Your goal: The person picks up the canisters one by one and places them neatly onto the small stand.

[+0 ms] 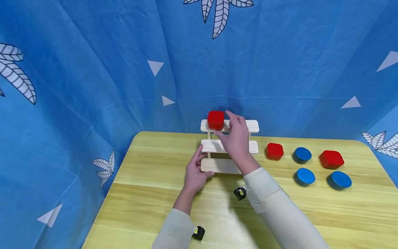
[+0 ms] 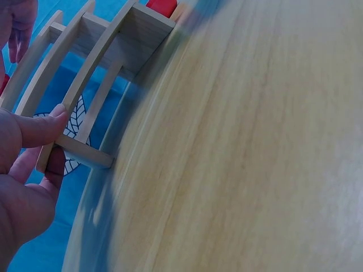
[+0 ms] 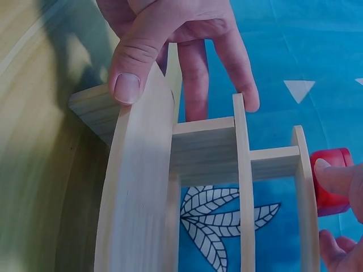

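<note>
A small three-tier wooden shelf rack (image 1: pixel 220 166) stands near the back of the table. My left hand (image 1: pixel 196 174) grips its lower left end. In the left wrist view, the thumb and fingers of that left hand (image 2: pixel 31 181) pinch the end of a board. A red rounded-square box (image 1: pixel 216 120) sits on the left part of the top tier. Beside it is my right hand (image 1: pixel 237 138), with index finger and thumb spread apart. In the right wrist view the right thumb overlaps the red box (image 3: pixel 332 198); whether it touches cannot be told.
Right of the rack are two more red boxes, one nearer (image 1: pixel 274 151) and one farther right (image 1: pixel 331 159). Among them stand three blue round containers (image 1: pixel 302 155). A blue patterned cloth (image 1: pixel 192 69) hangs behind the wooden table (image 1: pixel 149 166).
</note>
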Action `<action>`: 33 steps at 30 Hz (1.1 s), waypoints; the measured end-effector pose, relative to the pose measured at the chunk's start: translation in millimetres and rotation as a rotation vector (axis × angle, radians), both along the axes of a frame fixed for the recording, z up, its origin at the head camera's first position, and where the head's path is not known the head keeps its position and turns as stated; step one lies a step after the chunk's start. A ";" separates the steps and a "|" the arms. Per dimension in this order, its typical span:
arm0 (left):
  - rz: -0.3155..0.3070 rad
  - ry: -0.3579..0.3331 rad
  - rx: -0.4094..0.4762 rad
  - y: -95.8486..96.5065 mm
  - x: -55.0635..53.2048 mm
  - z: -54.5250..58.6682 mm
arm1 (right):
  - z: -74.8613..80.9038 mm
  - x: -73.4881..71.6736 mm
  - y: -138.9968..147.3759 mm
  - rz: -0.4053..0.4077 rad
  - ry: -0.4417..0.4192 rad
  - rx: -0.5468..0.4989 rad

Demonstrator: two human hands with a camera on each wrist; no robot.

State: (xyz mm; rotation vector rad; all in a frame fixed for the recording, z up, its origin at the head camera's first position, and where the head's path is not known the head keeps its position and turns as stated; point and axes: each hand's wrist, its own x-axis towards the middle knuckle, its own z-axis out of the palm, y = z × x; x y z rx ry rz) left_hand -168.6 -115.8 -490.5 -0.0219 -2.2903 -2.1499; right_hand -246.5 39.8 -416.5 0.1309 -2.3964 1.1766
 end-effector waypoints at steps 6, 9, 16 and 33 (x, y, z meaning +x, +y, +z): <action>-0.008 0.003 0.011 0.9 0.3 -0.3 | 2.0 4.3 5.3 0.000 -0.039 -0.033; -0.008 0.001 0.016 1.3 0.2 -1.1 | 2.8 5.7 7.5 0.001 -0.043 -0.044; 0.000 0.017 0.005 0.0 -4.9 -15.6 | 1.9 9.4 13.3 -0.003 -0.046 -0.065; 0.020 0.025 0.004 -2.9 -10.8 -31.0 | -0.9 14.3 27.1 -0.039 -0.020 -0.103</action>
